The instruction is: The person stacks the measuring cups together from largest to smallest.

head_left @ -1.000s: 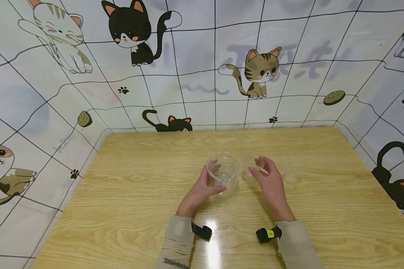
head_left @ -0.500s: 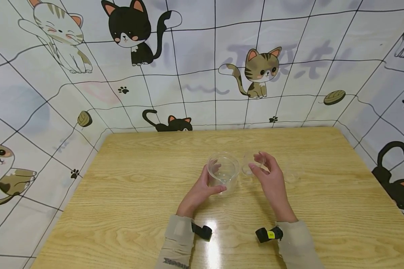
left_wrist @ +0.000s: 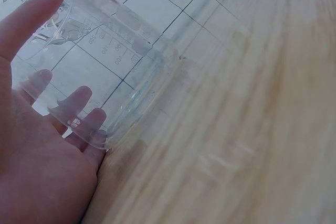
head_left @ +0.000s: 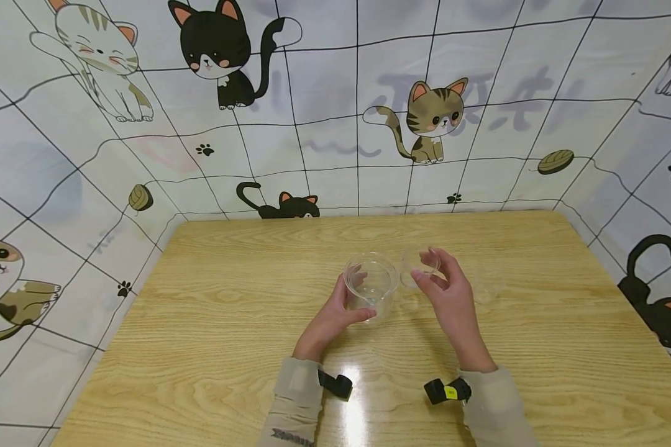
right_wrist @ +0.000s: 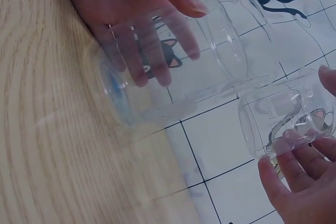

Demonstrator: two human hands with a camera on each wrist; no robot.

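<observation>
A large clear beaker (head_left: 370, 279) stands upright on the table, with measuring marks visible in the left wrist view. My left hand (head_left: 335, 313) holds it from the left, thumb at the near side and fingers behind the wall. Through the glass, those fingers show in the right wrist view. My right hand (head_left: 450, 295) grips a smaller clear beaker (right_wrist: 273, 114) between thumb and fingers. This small beaker is raised off the table, just right of the large one and close to its rim. It is slightly tilted, and its far side is partly covered by my fingers.
The wooden table (head_left: 229, 310) reaches back to a white sheet (head_left: 335, 167) printed with cats and grid lines, which also rises at both sides. Black straps with small cameras sit at both wrists. A bright light reflection lies on the table between the forearms.
My right hand has lifted the small beaker a little, and the ring of light on the table beside it has faded. My left hand and the large beaker have stayed put.
</observation>
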